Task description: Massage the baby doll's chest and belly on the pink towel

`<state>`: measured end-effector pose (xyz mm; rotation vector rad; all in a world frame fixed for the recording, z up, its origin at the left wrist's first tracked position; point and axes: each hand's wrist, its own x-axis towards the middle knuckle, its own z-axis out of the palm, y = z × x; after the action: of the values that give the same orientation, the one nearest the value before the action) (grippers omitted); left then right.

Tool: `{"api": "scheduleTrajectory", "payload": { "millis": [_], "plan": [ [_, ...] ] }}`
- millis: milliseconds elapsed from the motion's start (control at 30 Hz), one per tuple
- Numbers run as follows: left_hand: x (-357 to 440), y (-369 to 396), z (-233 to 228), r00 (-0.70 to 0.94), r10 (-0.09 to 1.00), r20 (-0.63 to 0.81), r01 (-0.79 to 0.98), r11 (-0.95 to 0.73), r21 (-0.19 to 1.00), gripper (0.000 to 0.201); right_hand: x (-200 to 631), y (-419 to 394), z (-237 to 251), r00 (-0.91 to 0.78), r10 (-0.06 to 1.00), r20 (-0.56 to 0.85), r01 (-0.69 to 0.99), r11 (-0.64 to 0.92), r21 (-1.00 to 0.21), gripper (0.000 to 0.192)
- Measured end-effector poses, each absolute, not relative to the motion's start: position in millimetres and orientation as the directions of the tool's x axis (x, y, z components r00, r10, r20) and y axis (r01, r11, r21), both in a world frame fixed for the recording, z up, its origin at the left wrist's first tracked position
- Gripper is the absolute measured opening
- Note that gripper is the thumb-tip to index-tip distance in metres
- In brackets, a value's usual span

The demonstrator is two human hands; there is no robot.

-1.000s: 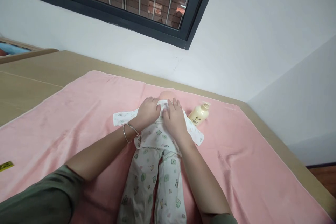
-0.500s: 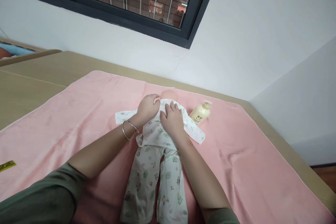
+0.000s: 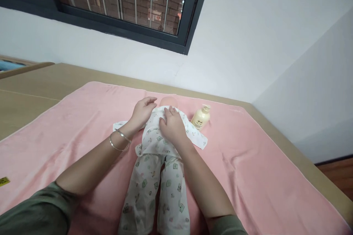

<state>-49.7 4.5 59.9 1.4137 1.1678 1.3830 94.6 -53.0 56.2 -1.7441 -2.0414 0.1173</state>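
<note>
A baby doll lies on its back on a pink blanket (image 3: pixel 248 161), wearing a white top (image 3: pixel 156 139) and white trousers (image 3: pixel 172 194) printed with small green figures. Its smooth round head (image 3: pixel 168 101) shows just past the collar; the face cannot be seen. My right hand (image 3: pixel 173 124) rests on the chest of the top, fingers loosely stretched. Beside the shoulder on the left is my left hand (image 3: pixel 142 112), its fingers extended and apart from the collar, holding nothing. Both sleeves of the top spread out sideways.
A pale yellow pump bottle (image 3: pixel 201 117) leans or lies by the sleeve on the right. The blanket covers a wooden platform (image 3: pixel 79 70) against a white wall (image 3: pixel 226 62) with a dark-framed window (image 3: pixel 121 25). A small yellow label (image 3: pixel 4 181) is at the left edge.
My left hand has let go near the collar and moved a little left, its fingers straightening. My right hand stays on the chest. The whole view has shifted slightly.
</note>
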Motion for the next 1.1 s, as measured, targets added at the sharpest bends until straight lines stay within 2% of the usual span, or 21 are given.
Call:
{"api": "scheduleTrajectory", "payload": {
  "millis": [100, 167, 233, 333, 467, 600, 767, 900, 967, 1033, 1100],
  "plan": [
    [-35.1, -14.2, 71.4, 0.102, 0.991, 0.089, -0.301, -0.055, 0.952, 0.025, 111.8, -66.1, 85.7, -0.033, 0.918, 0.395, 0.841, 0.239, -0.486, 0.056],
    [-19.4, -25.2, 79.6, 0.217, 0.976, 0.014, -0.446, 0.086, 0.891, 0.022, 130.4, -72.3, 103.7, 0.075, 0.880, 0.469, 0.782, 0.240, -0.575, 0.054],
    [0.1, -31.4, 87.4, 0.342, 0.940, -0.015, -0.516, 0.201, 0.833, 0.027, 153.2, -75.2, 116.6, 0.213, 0.831, 0.513, 0.736, 0.208, -0.644, 0.050],
    [32.8, -29.5, 96.4, 0.459, 0.888, 0.010, -0.574, 0.288, 0.766, 0.046, 187.3, -74.3, 125.4, 0.397, 0.742, 0.541, 0.691, 0.146, -0.708, 0.046],
    [71.9, -11.6, 100.7, 0.516, 0.853, -0.074, -0.580, 0.412, 0.703, 0.062, 215.0, -67.2, 124.0, 0.493, 0.686, 0.535, 0.680, 0.081, -0.729, 0.045],
    [98.6, 7.3, 98.3, 0.528, 0.827, -0.193, -0.566, 0.512, 0.646, 0.070, 217.0, -57.6, 118.3, 0.478, 0.747, 0.461, 0.721, -0.034, -0.692, 0.048],
    [115.3, 14.7, 97.5, 0.527, 0.824, -0.207, -0.585, 0.529, 0.615, 0.069, 210.0, -48.9, 111.1, 0.375, 0.856, 0.356, 0.806, -0.112, -0.581, 0.049],
    [109.6, 3.7, 97.9, 0.537, 0.805, -0.253, -0.562, 0.565, 0.604, 0.064, 203.4, -52.9, 112.9, 0.331, 0.901, 0.279, 0.851, -0.157, -0.502, 0.045],
    [98.8, -9.3, 99.3, 0.582, 0.769, -0.266, -0.524, 0.605, 0.600, 0.060, 193.1, -59.1, 117.9, 0.293, 0.920, 0.260, 0.863, -0.137, -0.487, 0.048],
    [84.3, -26.3, 104.1, 0.620, 0.750, -0.231, -0.481, 0.596, 0.644, 0.054, 174.9, -68.0, 123.8, 0.208, 0.941, 0.266, 0.869, -0.053, -0.492, 0.054],
    [68.6, -44.6, 112.2, 0.573, 0.807, -0.140, -0.461, 0.459, 0.760, 0.049, 149.4, -80.7, 128.4, 0.098, 0.945, 0.311, 0.880, 0.064, -0.470, 0.056]
  ]
}}
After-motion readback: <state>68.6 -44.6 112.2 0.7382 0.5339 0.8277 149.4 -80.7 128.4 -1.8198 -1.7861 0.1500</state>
